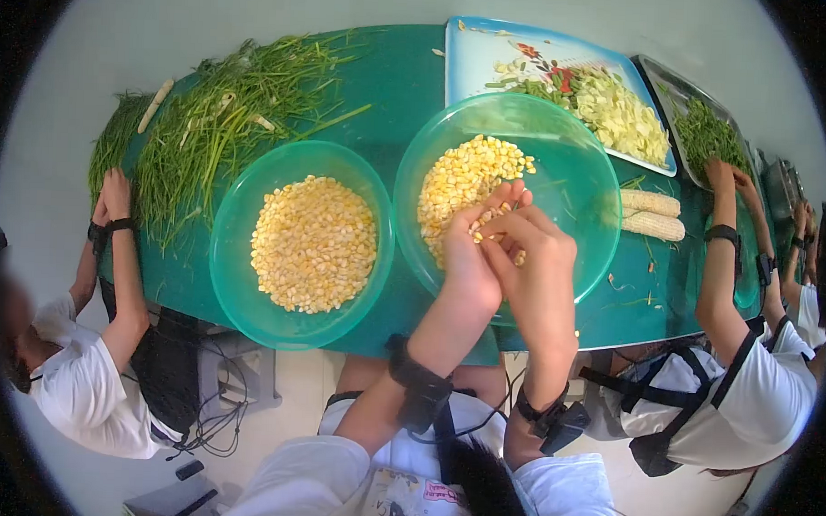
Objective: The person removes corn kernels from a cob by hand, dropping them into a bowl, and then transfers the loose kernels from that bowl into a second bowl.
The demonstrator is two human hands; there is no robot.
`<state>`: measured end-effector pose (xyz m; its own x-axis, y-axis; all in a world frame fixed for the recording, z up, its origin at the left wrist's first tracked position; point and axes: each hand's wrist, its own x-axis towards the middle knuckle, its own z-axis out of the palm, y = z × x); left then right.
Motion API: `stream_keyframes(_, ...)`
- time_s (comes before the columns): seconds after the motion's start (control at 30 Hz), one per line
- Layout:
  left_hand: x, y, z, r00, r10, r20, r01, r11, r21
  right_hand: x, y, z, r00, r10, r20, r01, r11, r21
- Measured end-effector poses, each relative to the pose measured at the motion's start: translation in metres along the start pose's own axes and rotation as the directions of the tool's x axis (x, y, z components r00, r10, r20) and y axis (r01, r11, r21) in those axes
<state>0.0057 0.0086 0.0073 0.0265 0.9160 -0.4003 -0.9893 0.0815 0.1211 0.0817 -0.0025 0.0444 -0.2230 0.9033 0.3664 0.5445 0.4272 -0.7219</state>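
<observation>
Over the right-hand green plastic bowl (581, 255), my left hand (472, 260) is cupped with loose corn kernels (496, 212) in its palm. My right hand (538, 262) reaches across it, thumb and fingertips pinched together at the kernels; the fingers partly hide what they grip. A pile of yellow corn kernels (471, 169) lies in the left part of this bowl, below my hands. Close on the left, a second green bowl (227, 251) holds a broad layer of paler kernels (313, 245).
Bare corn cobs (651, 214) lie right of the bowls. Behind stands a white-blue tray (470, 64) of chopped vegetables. Long green herbs (227, 115) cover the table's left side. Co-workers' hands (115, 193) handle greens at left; others reach toward a metal tray (660, 80) at right.
</observation>
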Motion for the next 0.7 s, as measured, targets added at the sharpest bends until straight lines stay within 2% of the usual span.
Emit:
stream_keyframes(0.07, 0.000, -0.001, 0.000, 1.000, 0.002, 0.006, -0.002, 1.000, -0.023, -0.001, 0.004, -0.005, 1.000, 0.017, 0.000, -0.017, 0.999, 0.048)
stream_keyframes(0.13, 0.002, -0.002, 0.001, 1.000, 0.020, 0.022, -0.020, 0.999, 0.034, -0.002, 0.008, -0.009, 0.999, 0.032, 0.000, -0.032, 0.995, 0.096)
stream_keyframes(0.23, 0.006, -0.004, 0.000, 0.999, 0.033, 0.026, -0.034, 0.999, 0.009, -0.004, 0.010, -0.013, 0.993, 0.099, -0.059, -0.089, 0.984, 0.155)
stream_keyframes(0.43, -0.002, -0.003, 0.002, 0.998, -0.011, 0.061, 0.011, 1.000, 0.003, -0.004, 0.000, -0.017, 0.983, 0.184, 0.028, -0.185, 0.981, 0.059)
stream_keyframes(0.5, -0.001, -0.003, 0.004, 1.000, 0.005, 0.028, -0.006, 0.999, 0.037, -0.004, -0.005, -0.013, 0.983, 0.178, 0.054, -0.174, 0.983, -0.064)
stream_keyframes(0.53, 0.000, -0.004, 0.004, 1.000, 0.021, -0.001, -0.021, 0.997, 0.073, -0.003, -0.004, -0.011, 0.983, 0.176, 0.057, -0.173, 0.983, -0.066)
stream_keyframes(0.6, 0.002, -0.005, 0.000, 1.000, 0.012, 0.020, -0.013, 0.998, 0.055, -0.001, -0.001, -0.005, 0.995, 0.094, 0.013, -0.091, 0.983, -0.162)
stream_keyframes(0.7, 0.002, -0.004, -0.001, 0.999, -0.011, 0.040, 0.010, 1.000, 0.025, 0.003, -0.003, -0.003, 0.987, 0.161, 0.018, -0.160, 0.985, -0.064)
